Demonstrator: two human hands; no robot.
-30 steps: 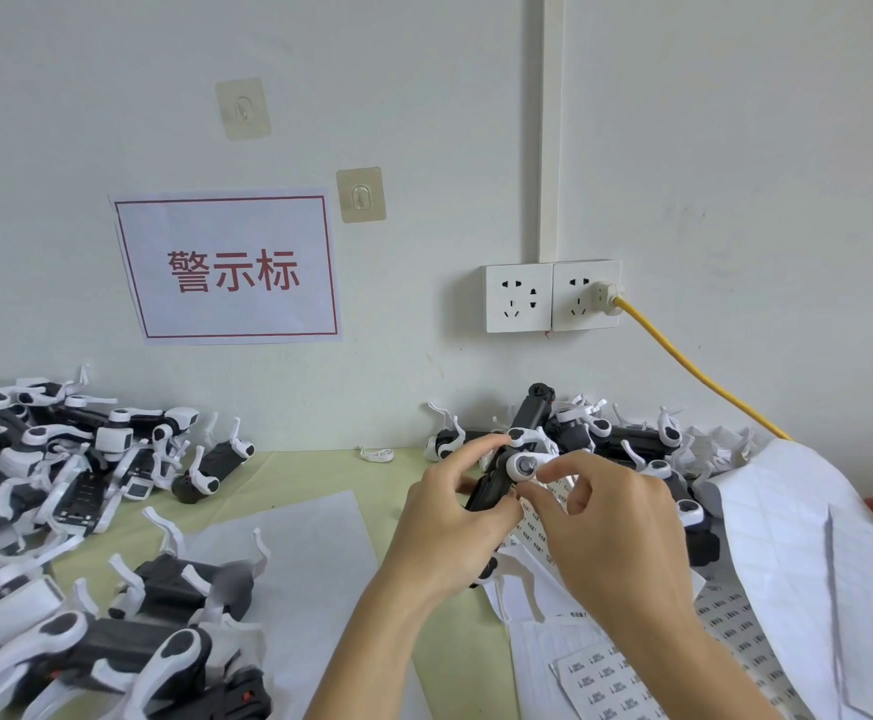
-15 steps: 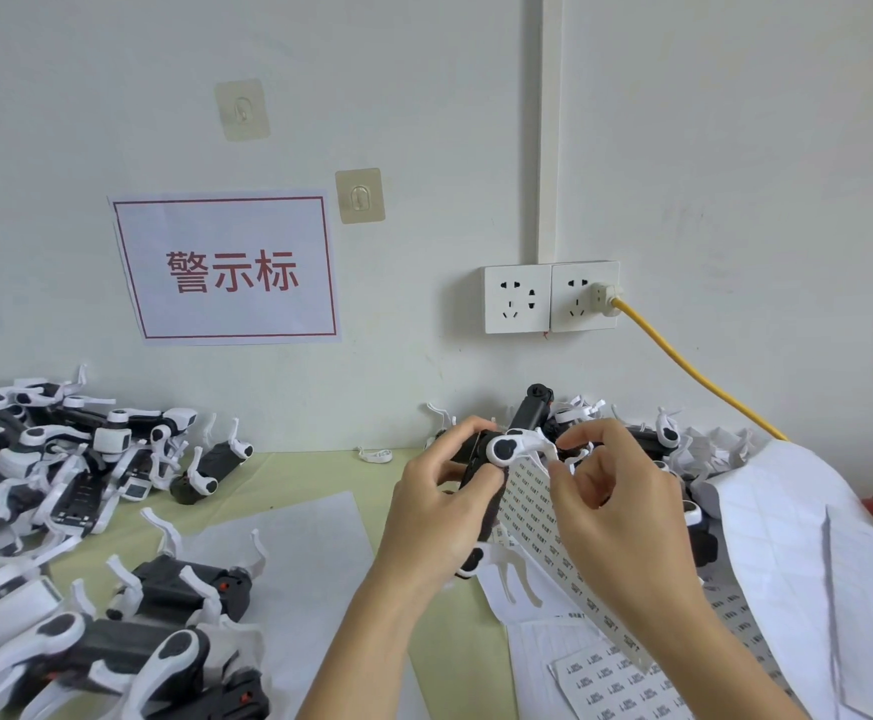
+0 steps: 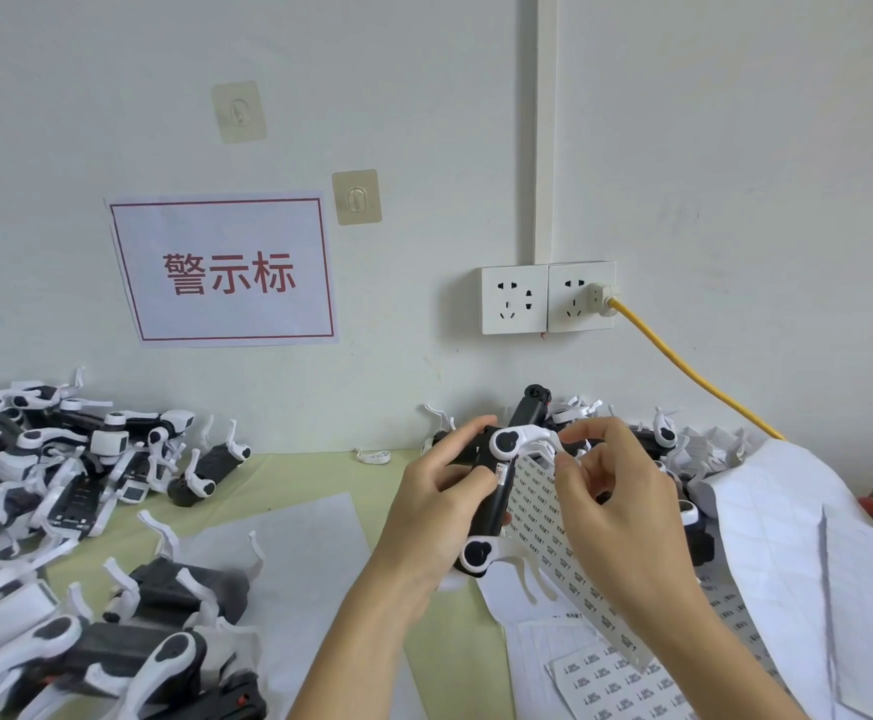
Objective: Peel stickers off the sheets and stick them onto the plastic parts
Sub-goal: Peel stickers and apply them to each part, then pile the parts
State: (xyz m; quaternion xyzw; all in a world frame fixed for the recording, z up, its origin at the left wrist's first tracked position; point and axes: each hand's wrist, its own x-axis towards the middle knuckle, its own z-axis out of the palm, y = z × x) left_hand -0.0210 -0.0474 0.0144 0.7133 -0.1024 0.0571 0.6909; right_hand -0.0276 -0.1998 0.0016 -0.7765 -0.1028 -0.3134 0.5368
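1. Heap of plastic parts (image 3: 60, 459), bench (image 3: 294, 475) left: black-and-white pieces piled loose, whether stickered cannot be told.
2. Left hand (image 3: 439, 511): fingers wrapped round a black part (image 3: 494, 506), held raised and upright, apparently to present its side.
3. Right hand (image 3: 616, 506): fingertips pinched at the top edge of a sticker sheet (image 3: 543, 517), just beside the part, likely peeling.
4. Spare sheets (image 3: 626, 688), bench right: within reach.

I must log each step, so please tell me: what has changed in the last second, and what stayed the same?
The right hand drew back from the part, its fingertips now at the sticker sheet, whose strip has come into view. The left hand kept its grip on the part, turning it slightly. The piles and papers on the table stayed put.
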